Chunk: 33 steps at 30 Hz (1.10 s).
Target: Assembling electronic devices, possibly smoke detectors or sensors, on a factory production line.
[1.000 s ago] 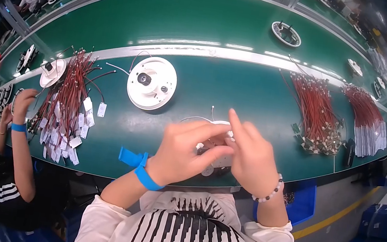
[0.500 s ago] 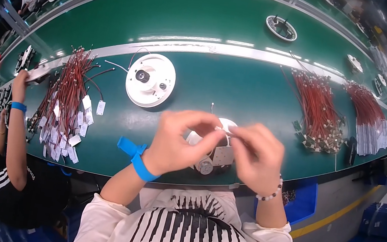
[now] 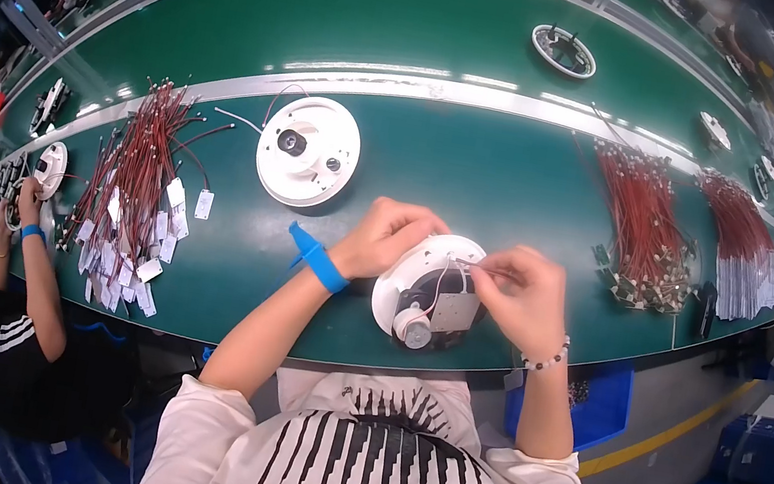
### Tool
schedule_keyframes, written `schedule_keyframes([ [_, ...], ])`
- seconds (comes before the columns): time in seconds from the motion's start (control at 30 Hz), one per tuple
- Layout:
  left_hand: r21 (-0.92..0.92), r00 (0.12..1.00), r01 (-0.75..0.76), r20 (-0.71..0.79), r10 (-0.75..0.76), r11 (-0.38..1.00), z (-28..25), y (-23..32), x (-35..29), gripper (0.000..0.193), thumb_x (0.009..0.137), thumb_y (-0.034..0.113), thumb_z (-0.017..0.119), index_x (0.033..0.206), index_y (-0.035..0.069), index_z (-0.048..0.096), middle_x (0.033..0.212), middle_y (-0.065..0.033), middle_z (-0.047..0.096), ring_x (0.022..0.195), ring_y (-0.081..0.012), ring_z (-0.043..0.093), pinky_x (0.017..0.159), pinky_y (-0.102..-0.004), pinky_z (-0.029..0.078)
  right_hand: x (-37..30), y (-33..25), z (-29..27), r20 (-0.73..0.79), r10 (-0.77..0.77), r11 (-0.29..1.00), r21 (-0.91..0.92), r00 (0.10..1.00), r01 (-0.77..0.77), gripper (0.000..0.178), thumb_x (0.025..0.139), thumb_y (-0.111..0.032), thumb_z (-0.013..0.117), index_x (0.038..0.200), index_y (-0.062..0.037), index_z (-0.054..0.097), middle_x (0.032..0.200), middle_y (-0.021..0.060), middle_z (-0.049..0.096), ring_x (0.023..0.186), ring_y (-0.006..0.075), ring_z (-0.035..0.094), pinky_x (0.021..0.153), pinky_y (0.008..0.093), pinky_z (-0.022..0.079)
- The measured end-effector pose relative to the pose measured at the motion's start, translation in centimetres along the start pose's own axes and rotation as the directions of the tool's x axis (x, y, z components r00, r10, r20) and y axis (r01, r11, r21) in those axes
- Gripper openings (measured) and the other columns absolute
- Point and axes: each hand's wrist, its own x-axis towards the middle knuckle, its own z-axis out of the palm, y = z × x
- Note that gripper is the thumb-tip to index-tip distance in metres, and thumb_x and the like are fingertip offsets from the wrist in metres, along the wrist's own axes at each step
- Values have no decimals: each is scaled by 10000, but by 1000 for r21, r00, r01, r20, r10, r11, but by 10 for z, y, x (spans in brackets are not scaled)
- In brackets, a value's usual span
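A white round lamp housing [image 3: 424, 294] lies tilted at the near edge of the green bench, its inside facing me with a small board and a round part in it. My left hand [image 3: 390, 240], with a blue wrist strap, grips the housing's upper left rim. My right hand [image 3: 522, 294] pinches thin wires at the housing's upper right edge.
A second white round housing [image 3: 308, 151] lies farther back on the left. Bundles of red wires with white tags [image 3: 134, 192] lie at the left, more red wire bundles [image 3: 647, 228] at the right. A person [image 3: 26, 286] works at the left. A round ring part [image 3: 562, 50] sits on the far belt.
The housing has come down from in front of me onto the bench edge, its inside now in view. My hands have moved apart, the left to the rim, the right to the wires.
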Motion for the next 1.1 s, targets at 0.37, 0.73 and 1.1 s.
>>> schedule_keyframes([
  [0.37, 184, 981, -62, -172, 95, 981, 9, 2, -5, 178, 782, 86, 515, 822, -34, 640, 622, -86, 611, 534, -61, 520, 469, -203, 408, 4, 0, 8, -6, -10, 995, -104, 1000, 9, 56, 676, 19, 620, 697, 46, 575, 658, 63, 606, 621, 78, 566, 548, 188, 446],
  [0.73, 37, 983, -21, -182, 28, 999, 14, -2, -4, 251, 842, 120, 441, 832, -58, 618, 671, -76, 621, 591, -66, 536, 512, -205, 428, 4, 15, 12, -57, 87, 982, 172, 995, -76, 81, 658, -18, 641, 641, 28, 578, 529, 12, 517, 460, 23, 414, 424, 184, 335],
  [1.1, 73, 961, -40, -271, 59, 996, 20, -1, -5, 233, 832, 114, 456, 824, -44, 627, 648, -75, 616, 576, -63, 528, 497, -206, 419, 6, 13, 9, -114, 35, 997, -67, 993, -42, 74, 655, 34, 615, 685, 56, 551, 680, 68, 593, 663, 94, 573, 644, 210, 478],
])
